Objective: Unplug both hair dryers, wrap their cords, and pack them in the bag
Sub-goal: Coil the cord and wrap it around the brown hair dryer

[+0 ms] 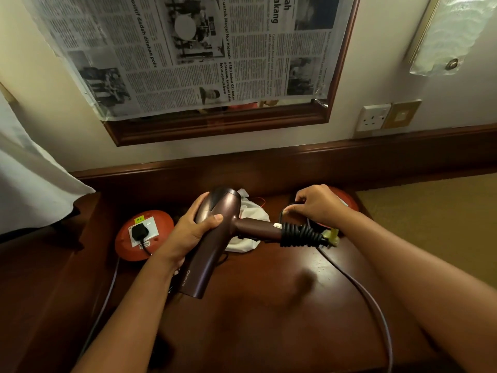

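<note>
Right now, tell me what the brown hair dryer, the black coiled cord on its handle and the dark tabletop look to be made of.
Brown hair dryer: apparently plastic with a metallic satin finish; soft highlights run along its barrel.
Black coiled cord: likely rubber or soft plastic; matte, bending tightly round the handle.
Dark tabletop: looks like varnished wood; reddish, glossy, with scuffs.
</note>
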A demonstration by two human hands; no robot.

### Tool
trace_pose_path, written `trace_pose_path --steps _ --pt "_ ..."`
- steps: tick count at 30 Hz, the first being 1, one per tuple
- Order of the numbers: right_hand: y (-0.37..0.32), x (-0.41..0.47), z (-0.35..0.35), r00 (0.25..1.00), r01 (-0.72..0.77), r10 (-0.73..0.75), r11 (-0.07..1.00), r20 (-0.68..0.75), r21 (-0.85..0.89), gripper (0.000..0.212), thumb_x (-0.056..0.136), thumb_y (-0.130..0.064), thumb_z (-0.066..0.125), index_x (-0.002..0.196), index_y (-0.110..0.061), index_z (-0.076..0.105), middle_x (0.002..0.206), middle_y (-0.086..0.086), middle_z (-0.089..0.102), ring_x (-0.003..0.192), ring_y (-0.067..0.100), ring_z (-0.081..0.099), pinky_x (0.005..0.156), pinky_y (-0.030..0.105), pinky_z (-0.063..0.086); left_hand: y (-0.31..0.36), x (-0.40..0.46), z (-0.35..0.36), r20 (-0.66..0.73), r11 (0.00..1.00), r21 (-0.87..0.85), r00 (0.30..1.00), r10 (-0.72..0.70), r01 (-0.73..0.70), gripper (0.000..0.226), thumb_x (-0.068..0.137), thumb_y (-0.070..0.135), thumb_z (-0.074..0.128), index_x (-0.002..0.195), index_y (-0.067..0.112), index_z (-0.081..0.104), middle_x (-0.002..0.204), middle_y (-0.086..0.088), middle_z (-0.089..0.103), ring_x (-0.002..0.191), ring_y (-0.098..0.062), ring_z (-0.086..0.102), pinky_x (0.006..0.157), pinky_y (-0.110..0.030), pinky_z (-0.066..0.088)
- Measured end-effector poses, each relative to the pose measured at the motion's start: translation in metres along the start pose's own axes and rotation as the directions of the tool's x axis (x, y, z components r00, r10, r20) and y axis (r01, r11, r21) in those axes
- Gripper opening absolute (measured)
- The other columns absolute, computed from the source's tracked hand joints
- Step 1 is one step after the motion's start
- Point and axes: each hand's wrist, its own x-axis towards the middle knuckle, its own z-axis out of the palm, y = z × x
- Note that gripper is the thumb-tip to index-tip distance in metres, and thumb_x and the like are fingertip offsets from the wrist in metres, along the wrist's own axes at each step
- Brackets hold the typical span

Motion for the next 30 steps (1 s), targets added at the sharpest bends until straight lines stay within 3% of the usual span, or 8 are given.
trace_pose_path --steps 4,7,10,13,16,21,27,30 --pt "-0.002 0.002 -0.006 0.996 0.087 -0.086 0.996 0.036 -0.033 0.027 0.079 -0.048 0.07 0.083 -0.021 0.071 0.075 -0.007 0.067 0.073 0.011 0.061 0.065 0.031 0.055 -0.006 0.003 0.006 -0.066 0.996 0.083 0.997 0.026 -0.021 0.079 0.079 0.031 0.075 0.144 0.042 0.032 0.125 -0.001 0.052 0.085 -0.023 0.07 0.061 -0.028 0.057" --pt "-0.008 -0.001 -0.007 0.99 0.133 -0.13 0.99 0.06 -0.053 0.019 0.085 -0.038 0.067 0.092 -0.021 0.073 0.084 -0.004 0.07 0.079 0.013 0.063 0.071 0.032 0.055 -0.014 0.01 0.009 -0.088 0.986 0.161 0.995 0.055 -0.04 0.083 0.077 0.037 0.078 0.143 0.046 0.029 0.132 -0.001 0.048 0.092 -0.025 0.068 0.065 -0.031 0.058" --pt "-0.017 -0.008 -0.004 0.985 0.167 -0.163 0.982 0.048 -0.084 0.016 0.089 -0.032 0.061 0.091 -0.021 0.073 0.084 -0.003 0.07 0.076 0.015 0.062 0.068 0.033 0.055 -0.02 0.016 0.013 -0.149 0.972 0.228 0.984 0.092 -0.056 0.081 0.08 0.035 0.075 0.145 0.042 0.028 0.135 -0.002 0.046 0.1 -0.02 0.062 0.066 -0.023 0.054" --pt "-0.022 -0.015 -0.001 0.988 0.151 -0.144 0.978 0.056 -0.142 0.015 0.089 -0.029 0.06 0.087 -0.02 0.071 0.077 -0.002 0.067 0.07 0.018 0.06 0.062 0.033 0.053 -0.023 0.021 0.016 -0.199 0.961 0.264 0.971 0.132 -0.076 0.082 0.081 0.033 0.075 0.148 0.034 0.028 0.14 -0.001 0.045 0.11 -0.015 0.054 0.077 -0.017 0.045" --pt "-0.023 -0.021 0.004 0.987 0.143 -0.125 0.968 0.099 -0.207 0.015 0.09 -0.024 0.055 0.087 -0.019 0.069 0.074 0.001 0.063 0.068 0.02 0.059 0.056 0.029 0.047 -0.027 0.022 0.019 -0.242 0.962 0.264 0.96 0.139 -0.073 0.084 0.079 0.036 0.076 0.148 0.034 0.029 0.139 0.001 0.046 0.114 -0.015 0.051 0.088 -0.023 0.04" --pt "-0.03 -0.032 0.012 0.993 0.098 -0.079 0.961 0.083 -0.259 0.018 0.094 -0.025 0.048 0.094 -0.017 0.064 0.077 0.001 0.055 0.071 0.022 0.057 0.062 0.032 0.047 -0.027 0.019 0.025 -0.297 0.96 0.277 0.946 0.133 -0.048 0.1 0.057 0.068 0.066 0.146 0.042 0.028 0.139 0.002 0.048 0.12 -0.019 0.051 0.103 -0.041 0.044" --pt "-0.031 -0.042 0.026 1.0 -0.005 0.008 0.994 0.024 -0.107 0.024 0.094 -0.023 0.042 0.105 -0.013 0.062 0.081 0.003 0.054 0.073 0.024 0.055 0.062 0.032 0.045 -0.023 0.017 0.028 -0.334 0.96 0.27 0.928 0.162 -0.071 0.098 0.059 0.067 0.066 0.146 0.042 0.027 0.137 0.002 0.048 0.12 -0.019 0.051 0.103 -0.04 0.043" --pt "-0.033 -0.048 0.034 0.998 -0.063 0.064 0.99 -0.001 0.129 0.023 0.092 -0.015 0.043 0.108 -0.012 0.059 0.079 0.004 0.058 0.065 0.018 0.054 0.054 0.029 0.04 -0.02 0.016 0.03 -0.358 0.961 0.262 0.915 0.186 -0.093 0.098 0.063 0.064 0.069 0.147 0.041 0.025 0.139 -0.001 0.048 0.121 -0.021 0.051 0.103 -0.042 0.043"
